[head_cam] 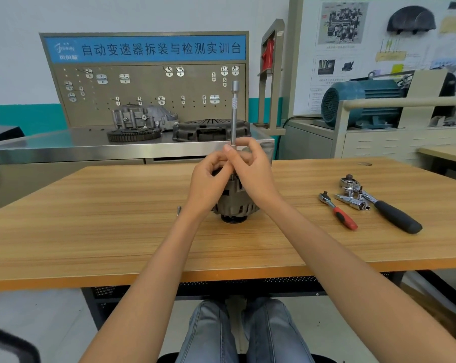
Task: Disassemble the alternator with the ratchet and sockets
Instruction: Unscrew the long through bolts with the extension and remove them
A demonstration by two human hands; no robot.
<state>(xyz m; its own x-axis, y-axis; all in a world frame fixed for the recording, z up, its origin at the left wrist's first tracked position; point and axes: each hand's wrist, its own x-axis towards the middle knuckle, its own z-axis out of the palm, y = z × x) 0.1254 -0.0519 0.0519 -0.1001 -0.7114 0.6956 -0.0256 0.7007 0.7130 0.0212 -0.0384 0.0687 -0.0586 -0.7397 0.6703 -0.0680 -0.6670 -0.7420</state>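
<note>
Steel extension bar (233, 113) stands upright on the alternator (234, 203), long axis 12-to-6 o'clock. Both hands pinch its lower end: left hand (208, 176) from 9 o'clock, right hand (253, 169) from 3, equally near. Alternator sits mid-table (90, 218); ratchets (378, 205) lie at 3 o'clock, untouched.

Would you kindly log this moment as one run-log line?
left hand: pinches long chrome extension bar | right hand: grips bar, upright on grey alternator | red-handled ratchet, black-handled ratchet: idle on wooden table
</note>
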